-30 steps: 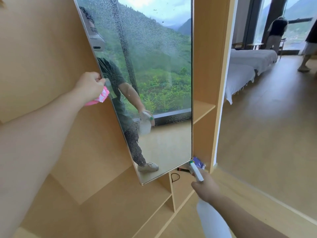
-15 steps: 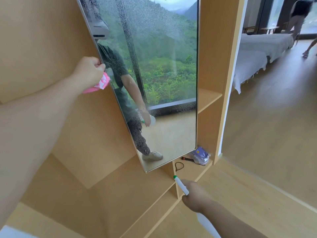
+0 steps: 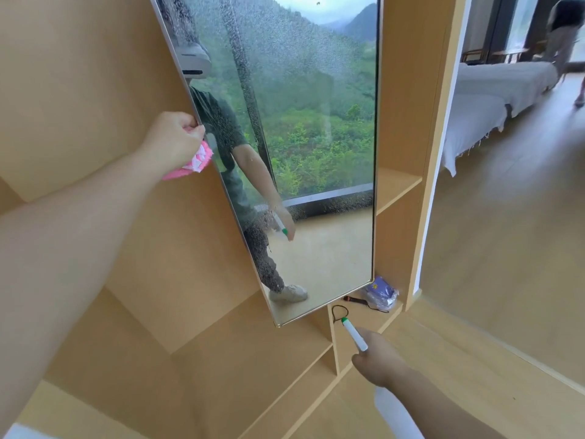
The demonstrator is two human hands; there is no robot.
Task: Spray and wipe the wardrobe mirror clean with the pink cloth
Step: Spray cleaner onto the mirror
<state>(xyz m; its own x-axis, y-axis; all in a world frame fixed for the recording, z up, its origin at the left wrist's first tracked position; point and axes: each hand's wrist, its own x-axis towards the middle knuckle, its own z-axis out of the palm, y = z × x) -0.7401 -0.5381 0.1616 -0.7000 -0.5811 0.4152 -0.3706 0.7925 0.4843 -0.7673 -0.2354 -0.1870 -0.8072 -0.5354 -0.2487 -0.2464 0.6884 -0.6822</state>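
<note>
Spraying looks done: droplets cover the mirror. The left hand clutches the pink cloth at its left edge; the right hand grips the spray bottle low. Wiping comes next.

The cloth is bright pink with white patches, and the spray bottle is white with a green nozzle tip. The mirror has a thin silver frame and is speckled with fine pale droplets over its reflection of green hillside and grey-blue sky; the wardrobe is plain light tan wood. At the wardrobe's lower right corner lies a purple and clear plastic packet, with white bedding beyond.
</note>
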